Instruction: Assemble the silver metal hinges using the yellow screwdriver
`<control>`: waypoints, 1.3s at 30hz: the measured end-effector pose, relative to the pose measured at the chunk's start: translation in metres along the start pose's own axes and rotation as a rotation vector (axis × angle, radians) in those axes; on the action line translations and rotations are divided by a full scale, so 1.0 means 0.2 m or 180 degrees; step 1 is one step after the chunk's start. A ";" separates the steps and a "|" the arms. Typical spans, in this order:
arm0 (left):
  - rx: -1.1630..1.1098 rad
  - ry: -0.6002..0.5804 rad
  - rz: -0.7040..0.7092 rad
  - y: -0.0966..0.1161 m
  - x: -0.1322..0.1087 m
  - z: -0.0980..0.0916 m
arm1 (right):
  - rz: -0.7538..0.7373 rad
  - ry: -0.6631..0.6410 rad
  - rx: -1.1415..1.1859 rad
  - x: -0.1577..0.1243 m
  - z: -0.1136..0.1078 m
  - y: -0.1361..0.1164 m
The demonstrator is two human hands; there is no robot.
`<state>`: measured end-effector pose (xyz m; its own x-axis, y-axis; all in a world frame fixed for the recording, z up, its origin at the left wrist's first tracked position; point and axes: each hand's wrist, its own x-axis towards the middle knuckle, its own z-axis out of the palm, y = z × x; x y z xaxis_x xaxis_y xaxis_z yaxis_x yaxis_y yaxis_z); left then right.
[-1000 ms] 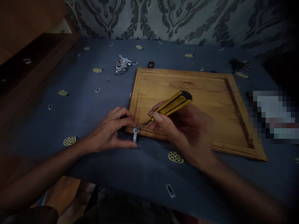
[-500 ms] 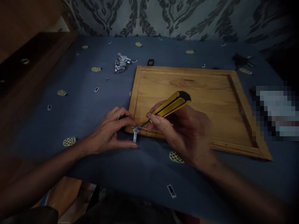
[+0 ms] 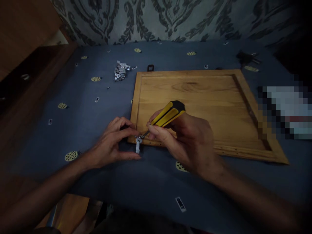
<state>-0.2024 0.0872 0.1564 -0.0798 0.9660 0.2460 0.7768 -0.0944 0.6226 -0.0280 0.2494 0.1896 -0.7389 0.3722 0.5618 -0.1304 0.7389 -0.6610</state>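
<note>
Head view: apparently hinges (image 3: pixel 121 71) beside wooden panel (image 3: pixel 195 97).

The left hand (image 3: pixel 108 143) brackets a metal hinge (image 3: pixel 138 145) between thumb and finger at the eight o'clock corner of a wooden panel (image 3: pixel 202 94). Towards four o'clock, the right hand (image 3: pixel 191 139) grips a yellow-and-black screwdriver (image 3: pixel 167 114), tip at the hinge. Silvery fittings (image 3: pixel 121 71) lie on blue cloth (image 3: pixel 80 123) towards ten o'clock

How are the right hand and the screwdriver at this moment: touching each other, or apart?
Touching. The head view shows it plainly: the right hand grips the yellow-and-black screwdriver, with the thumb against the handle's front end.
</note>
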 end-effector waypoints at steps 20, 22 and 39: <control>0.0006 -0.0110 -0.0154 0.01 0.01 -0.02 | -0.0039 -0.0009 0.0208 0.00 0.00 0.01; 0.0007 -0.0086 -0.0104 0.01 0.01 -0.02 | 0.0093 0.0039 0.0350 0.00 0.00 0.01; 0.0009 -0.0057 -0.0104 0.00 0.00 -0.02 | 0.0377 0.0253 0.0796 -0.02 0.02 0.02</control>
<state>-0.2046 0.0861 0.1598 -0.0939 0.9727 0.2123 0.7757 -0.0622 0.6281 -0.0291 0.2479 0.1830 -0.7057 0.4978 0.5041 -0.2125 0.5300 -0.8209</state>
